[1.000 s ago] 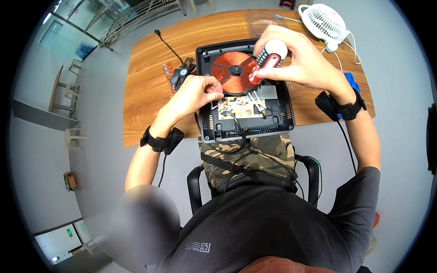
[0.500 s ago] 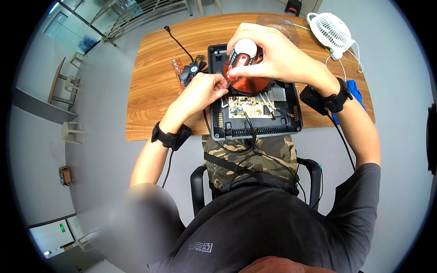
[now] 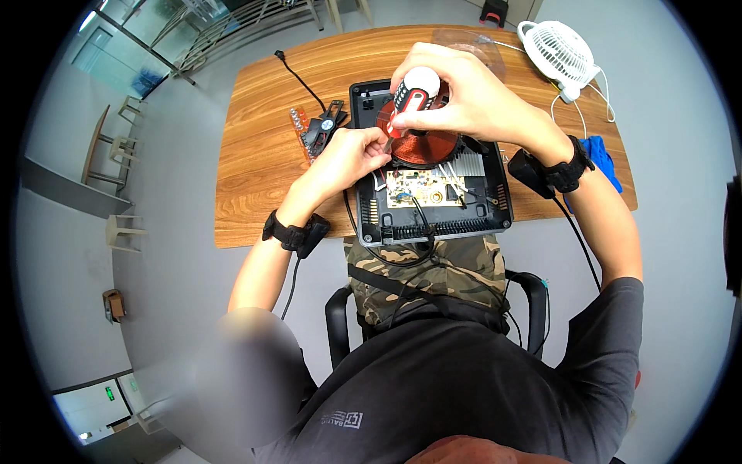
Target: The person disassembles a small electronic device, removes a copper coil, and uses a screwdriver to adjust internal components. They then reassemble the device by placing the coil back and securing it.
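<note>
My right hand [image 3: 464, 97] is closed around a screwdriver with a white, black and red handle [image 3: 415, 97], held over the left side of a round copper coil [image 3: 425, 147]. My left hand [image 3: 363, 155] has its fingers pinched at the coil's left edge, beside the screwdriver's lower end; what they hold, if anything, is hidden. The coil sits inside an open black appliance housing [image 3: 483, 218], above a pale circuit board [image 3: 413, 187] with white and dark wires and a ribbed metal heatsink [image 3: 471, 162].
On the wooden table [image 3: 255, 178] are a black fan part with cord [image 3: 328, 124], an orange strip with small metal pieces [image 3: 301, 131] at left, a white fan [image 3: 556, 54] at back right, a clear plastic item [image 3: 464, 42] and a blue cloth [image 3: 603, 162] at right.
My right hand and the screwdriver have moved left, in closer to my left hand's fingertips at the coil's edge. In the last half second they have barely shifted.
</note>
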A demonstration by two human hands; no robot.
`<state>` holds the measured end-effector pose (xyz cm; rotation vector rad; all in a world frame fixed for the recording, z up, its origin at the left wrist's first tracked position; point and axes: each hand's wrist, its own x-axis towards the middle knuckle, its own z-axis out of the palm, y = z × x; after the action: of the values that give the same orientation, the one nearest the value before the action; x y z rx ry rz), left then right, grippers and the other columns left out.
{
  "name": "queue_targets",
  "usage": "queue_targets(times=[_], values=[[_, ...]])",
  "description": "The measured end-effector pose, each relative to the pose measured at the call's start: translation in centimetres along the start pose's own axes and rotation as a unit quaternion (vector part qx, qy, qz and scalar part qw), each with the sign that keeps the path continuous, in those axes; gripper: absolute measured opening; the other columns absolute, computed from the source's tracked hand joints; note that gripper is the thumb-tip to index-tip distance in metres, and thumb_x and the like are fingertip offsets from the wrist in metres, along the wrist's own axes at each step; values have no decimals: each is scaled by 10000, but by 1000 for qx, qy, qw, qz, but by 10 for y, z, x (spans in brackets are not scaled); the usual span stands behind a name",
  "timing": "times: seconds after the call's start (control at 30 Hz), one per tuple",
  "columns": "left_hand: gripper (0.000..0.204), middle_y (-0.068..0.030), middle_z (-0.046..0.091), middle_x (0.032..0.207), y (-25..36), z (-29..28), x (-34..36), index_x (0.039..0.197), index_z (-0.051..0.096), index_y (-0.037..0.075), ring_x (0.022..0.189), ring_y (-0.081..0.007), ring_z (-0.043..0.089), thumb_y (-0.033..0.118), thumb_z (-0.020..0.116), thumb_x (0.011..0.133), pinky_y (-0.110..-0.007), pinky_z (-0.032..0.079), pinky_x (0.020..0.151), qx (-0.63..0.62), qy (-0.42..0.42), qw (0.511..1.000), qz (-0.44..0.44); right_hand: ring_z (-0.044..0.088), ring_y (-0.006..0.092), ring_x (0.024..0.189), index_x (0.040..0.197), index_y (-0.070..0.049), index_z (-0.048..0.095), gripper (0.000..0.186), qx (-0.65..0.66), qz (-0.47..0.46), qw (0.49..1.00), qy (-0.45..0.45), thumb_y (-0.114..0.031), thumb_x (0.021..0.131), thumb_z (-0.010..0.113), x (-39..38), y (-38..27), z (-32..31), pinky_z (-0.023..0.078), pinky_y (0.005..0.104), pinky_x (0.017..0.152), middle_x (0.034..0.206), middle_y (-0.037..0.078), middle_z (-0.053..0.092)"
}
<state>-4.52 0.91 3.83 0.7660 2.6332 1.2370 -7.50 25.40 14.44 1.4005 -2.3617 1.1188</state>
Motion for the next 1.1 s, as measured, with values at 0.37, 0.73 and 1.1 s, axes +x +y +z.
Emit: queue_targets(times=[0.37,0.73,1.1], values=[[208,-157,745,856,-3,5,-2,1074,631,-32,835,-262,766,47,746,920,-364,607,765,0,-4,999,35,668,198,932,1065,-46,714,385,8,12,1000,-17,-295,824,883,-4,4,4,544,335,811,1011,69,685],[216,-188,746,862,-10,12,-1,1042,645,-44,827,-266,768,61,773,904,-363,607,749,10,-6,999,29,664,181,926,1083,-51,713,388,1,11,1000,-14,-294,831,880,-8,11,12,557,312,774,1020,61,681],[198,-142,763,885,3,15,-1,1048,689,-44,847,-171,752,64,779,908,-319,606,783,-83,5,996,-26,630,94,872,1076,-38,703,376,17,73,997,24,-273,848,887,-14,20,13,541,244,721,994,28,652]])
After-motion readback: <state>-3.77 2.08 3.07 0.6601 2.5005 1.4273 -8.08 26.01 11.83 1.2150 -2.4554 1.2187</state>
